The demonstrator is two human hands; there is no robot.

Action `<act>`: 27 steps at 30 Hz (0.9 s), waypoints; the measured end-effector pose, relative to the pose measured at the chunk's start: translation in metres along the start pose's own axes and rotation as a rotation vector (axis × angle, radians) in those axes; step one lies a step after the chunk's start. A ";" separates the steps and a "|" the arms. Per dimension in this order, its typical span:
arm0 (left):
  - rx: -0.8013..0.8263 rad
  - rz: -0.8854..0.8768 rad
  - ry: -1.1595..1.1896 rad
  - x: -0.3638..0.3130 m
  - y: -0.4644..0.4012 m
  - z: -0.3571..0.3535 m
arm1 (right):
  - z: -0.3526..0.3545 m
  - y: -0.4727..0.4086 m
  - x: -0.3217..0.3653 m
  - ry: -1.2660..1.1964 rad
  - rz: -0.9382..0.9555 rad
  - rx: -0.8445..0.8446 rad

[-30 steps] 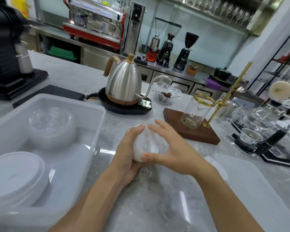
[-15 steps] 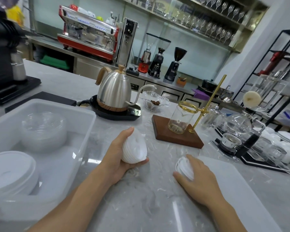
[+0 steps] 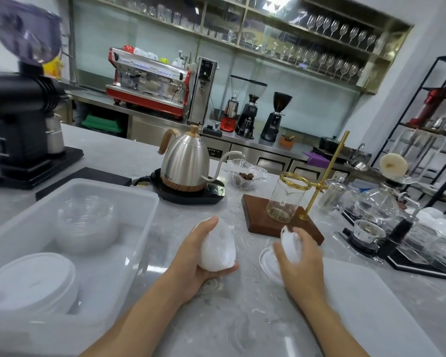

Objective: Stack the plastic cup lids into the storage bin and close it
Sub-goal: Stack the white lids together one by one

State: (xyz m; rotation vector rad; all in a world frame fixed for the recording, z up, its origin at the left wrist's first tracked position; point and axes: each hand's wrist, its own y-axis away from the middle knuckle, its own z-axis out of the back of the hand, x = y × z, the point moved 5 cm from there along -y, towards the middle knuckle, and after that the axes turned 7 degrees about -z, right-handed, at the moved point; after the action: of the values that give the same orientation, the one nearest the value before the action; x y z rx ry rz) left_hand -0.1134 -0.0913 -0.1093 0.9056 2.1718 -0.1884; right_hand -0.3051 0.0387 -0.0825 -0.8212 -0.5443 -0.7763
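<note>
Partly done: two piles of lids (image 3: 86, 222) already in the bin (image 3: 142, 229). Left hand (image 3: 191, 261) grip pinching a stack (image 3: 218, 249); right hand (image 3: 303, 264) grip pinching more lids (image 3: 290, 244). Bin cover (image 3: 371, 305) off, near the surface's right edge.

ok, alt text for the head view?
The left hand grips a stack of white lids above the marble counter while the right hand lifts more lids; an open storage bin sits left.

right hand (image 3: 298, 264) motion-blurred, lid count unclear; storage bin (image 3: 142, 243) cut off at left edge; grinder hopper (image 3: 23, 29) blurred.
</note>
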 end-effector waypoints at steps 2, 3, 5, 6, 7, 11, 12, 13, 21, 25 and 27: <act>0.001 -0.007 0.006 0.000 -0.002 0.003 | 0.007 -0.003 0.006 -0.115 0.034 -0.157; 0.001 -0.011 0.007 0.000 -0.003 0.004 | 0.011 -0.003 0.008 -0.186 0.032 -0.190; 0.000 -0.017 0.013 0.000 -0.005 0.004 | 0.019 -0.003 0.011 -0.334 -0.003 -0.229; 0.003 -0.023 0.009 0.000 -0.006 0.003 | 0.021 -0.002 0.010 -0.403 -0.045 -0.253; 0.007 -0.024 -0.002 0.000 -0.005 0.002 | 0.021 -0.001 0.009 -0.490 -0.113 -0.248; 0.028 -0.051 -0.076 0.001 -0.002 0.000 | -0.006 0.021 0.022 -0.905 -0.337 0.027; 0.041 -0.058 -0.098 0.001 -0.002 0.000 | -0.014 0.029 0.029 -0.924 -0.320 0.104; 0.069 -0.061 -0.122 0.003 -0.001 -0.002 | -0.022 0.036 0.038 -0.932 -0.300 0.172; 0.141 -0.061 -0.138 0.007 0.001 -0.008 | -0.047 0.059 0.068 -0.374 -0.007 0.242; 0.186 -0.055 -0.195 0.011 0.001 -0.010 | -0.049 0.060 0.067 -0.322 0.060 0.303; 0.210 -0.048 -0.204 0.012 0.002 -0.011 | -0.050 0.065 0.075 -0.287 0.177 0.312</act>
State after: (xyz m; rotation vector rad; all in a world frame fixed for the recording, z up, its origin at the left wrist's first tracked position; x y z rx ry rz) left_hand -0.1243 -0.0791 -0.1100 0.9074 2.0103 -0.5186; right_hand -0.2021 -0.0020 -0.0880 -0.6816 -0.8145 -0.3984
